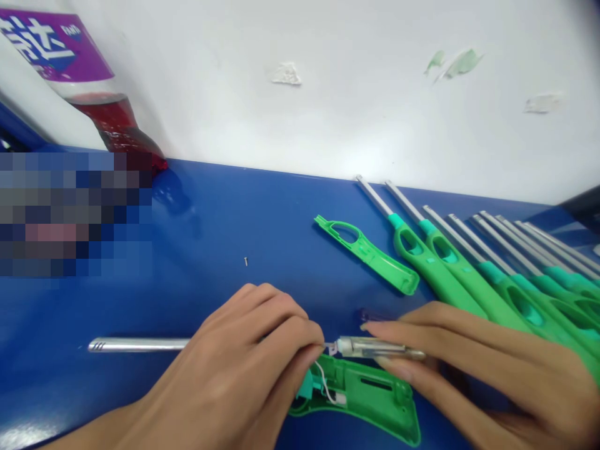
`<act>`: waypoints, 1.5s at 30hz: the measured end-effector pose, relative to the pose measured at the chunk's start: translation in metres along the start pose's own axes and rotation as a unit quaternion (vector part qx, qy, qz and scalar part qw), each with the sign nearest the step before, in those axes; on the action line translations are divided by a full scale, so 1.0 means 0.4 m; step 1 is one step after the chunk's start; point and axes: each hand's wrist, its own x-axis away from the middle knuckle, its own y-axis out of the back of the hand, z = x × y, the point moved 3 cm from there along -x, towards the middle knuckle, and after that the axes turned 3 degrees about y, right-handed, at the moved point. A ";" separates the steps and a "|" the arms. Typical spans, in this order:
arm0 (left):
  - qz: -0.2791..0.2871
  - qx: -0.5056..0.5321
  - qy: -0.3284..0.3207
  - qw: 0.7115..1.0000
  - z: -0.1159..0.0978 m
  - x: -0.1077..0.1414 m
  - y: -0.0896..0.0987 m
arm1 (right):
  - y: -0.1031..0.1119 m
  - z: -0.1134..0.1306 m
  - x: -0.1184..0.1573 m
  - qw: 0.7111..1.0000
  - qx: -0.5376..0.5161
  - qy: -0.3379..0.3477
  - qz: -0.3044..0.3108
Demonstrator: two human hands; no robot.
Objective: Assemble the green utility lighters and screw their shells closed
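Note:
My left hand [262,350] is closed over an opened gas lighter, its fingertips pinched together where a thin tube emerges. The lighter's silver metal barrel [140,344] sticks out to the left of the hand. Beneath the fingers lies its green half-shell [384,406], with a white wire [323,378] and a teal part partly hidden. Between the thumb and fingers of my right hand [459,356] is a clear fuel tank [370,347], its nozzle end close to my left fingertips. The other green half-shell [370,255] lies apart on the blue table.
Several assembled green lighters [450,269] lie in a slanted row at the right. A small screw [246,261] rests on the blue table [206,212]. A purple-labelled drink bottle [112,119] stands at the far left, near a blurred patch. Behind is a white wall [328,112].

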 end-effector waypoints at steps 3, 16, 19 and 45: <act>-0.018 0.018 -0.005 1.000 0.002 0.000 -0.007 | -0.002 -0.005 0.005 1.000 0.001 0.005 -0.015; -0.017 0.037 -0.001 0.999 -0.004 0.003 -0.004 | -0.009 -0.015 0.047 1.000 0.012 -0.019 -0.007; -0.004 0.028 0.019 0.999 0.000 0.001 -0.008 | -0.008 -0.015 0.047 1.000 0.009 -0.019 -0.003; -0.022 -0.022 -0.022 0.999 0.000 0.009 -0.013 | -0.002 -0.002 0.031 0.985 0.139 0.093 0.039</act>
